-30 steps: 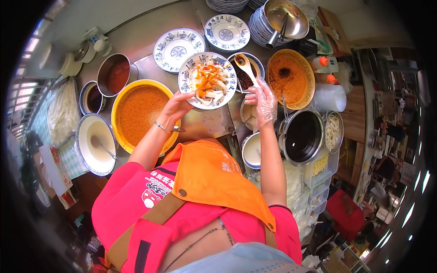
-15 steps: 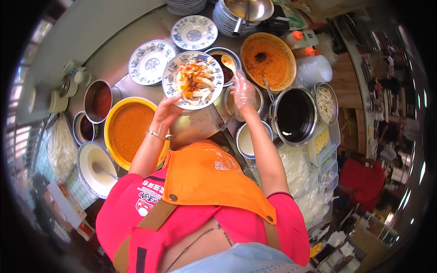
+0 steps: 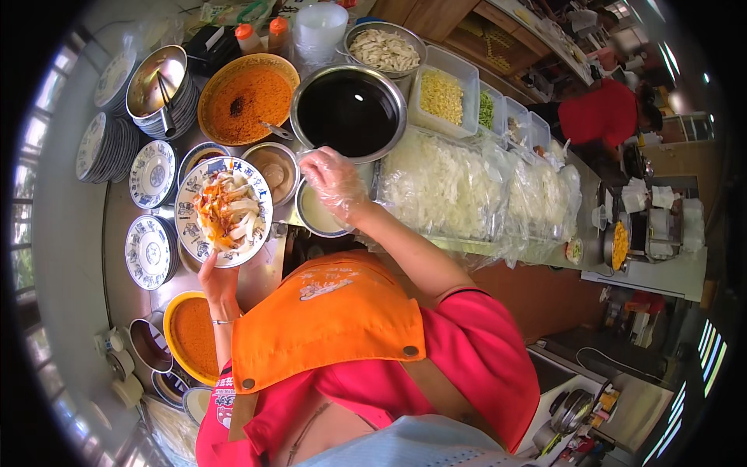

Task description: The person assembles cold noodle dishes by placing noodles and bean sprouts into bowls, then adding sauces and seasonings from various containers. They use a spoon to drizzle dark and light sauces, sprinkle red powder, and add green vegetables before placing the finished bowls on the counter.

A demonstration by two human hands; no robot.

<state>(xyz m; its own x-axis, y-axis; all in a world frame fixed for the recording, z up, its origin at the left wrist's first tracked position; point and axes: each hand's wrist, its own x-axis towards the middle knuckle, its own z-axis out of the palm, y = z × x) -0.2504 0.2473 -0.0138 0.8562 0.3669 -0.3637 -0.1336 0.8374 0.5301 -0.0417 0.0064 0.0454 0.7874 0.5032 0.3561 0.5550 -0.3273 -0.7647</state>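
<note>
My left hand (image 3: 219, 279) grips the near rim of a blue-and-white patterned plate (image 3: 187, 206), tilted toward me. On it lie wide white noodles (image 3: 233, 208) under red-orange sauce. My right hand (image 3: 334, 183), in a clear plastic glove, hovers over a bowl of whitish liquid (image 3: 317, 216), beside the rim of a steel pot of dark liquid (image 3: 348, 109). Its fingers are curled together, and no utensil shows in them. Behind the held plate, a bowl of dark sauce (image 3: 204, 152) is partly hidden. A bowl of light brown sauce (image 3: 274, 170) stands between the plate and my right hand.
Patterned plates (image 3: 149, 251) are stacked at the left. A large orange-red sauce bowl (image 3: 264, 82) with a ladle stands at the back; a yellow-rimmed bowl (image 3: 173, 342) is near left. Clear tubs (image 3: 476, 93) and bagged white noodles (image 3: 443, 187) line the right. A person in red (image 3: 593, 113) bends farther right.
The view has swung right. My right hand has left the dark sauce bowl for the pot side, and the white spoon no longer shows in it. My left hand still holds the plate.
</note>
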